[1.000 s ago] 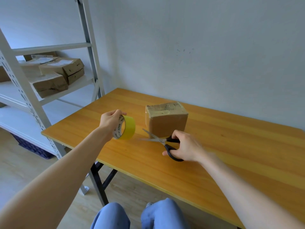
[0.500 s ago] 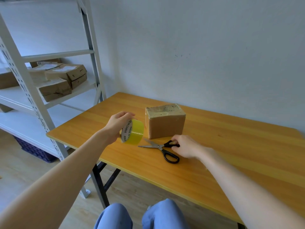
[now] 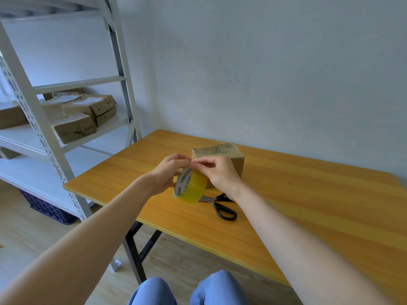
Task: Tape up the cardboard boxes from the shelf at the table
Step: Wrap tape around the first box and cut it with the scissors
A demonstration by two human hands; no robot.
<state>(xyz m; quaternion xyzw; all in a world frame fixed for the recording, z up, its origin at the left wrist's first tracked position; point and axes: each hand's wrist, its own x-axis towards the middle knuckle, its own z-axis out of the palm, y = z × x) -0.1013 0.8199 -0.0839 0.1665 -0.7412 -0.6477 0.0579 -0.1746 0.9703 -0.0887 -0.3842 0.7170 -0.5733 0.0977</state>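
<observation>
Left hand (image 3: 167, 172) clamps its grip on the one tape roll (image 3: 192, 188); right hand (image 3: 220, 172) pinches its top edge. One box (image 3: 229, 151) and one scissors (image 3: 222, 209) sit on the surface (image 3: 308, 205).

Both my bare forearms reached in from the lower corners of the frame and met near its centre. My left hand (image 3: 167, 173) gripped the tape roll (image 3: 192, 188) from its left side, fingers curled over the top. My right hand (image 3: 218, 172) sat just right of it, thumb and forefinger pinching at the roll's upper rim, fingertips touching the left hand's.
</observation>
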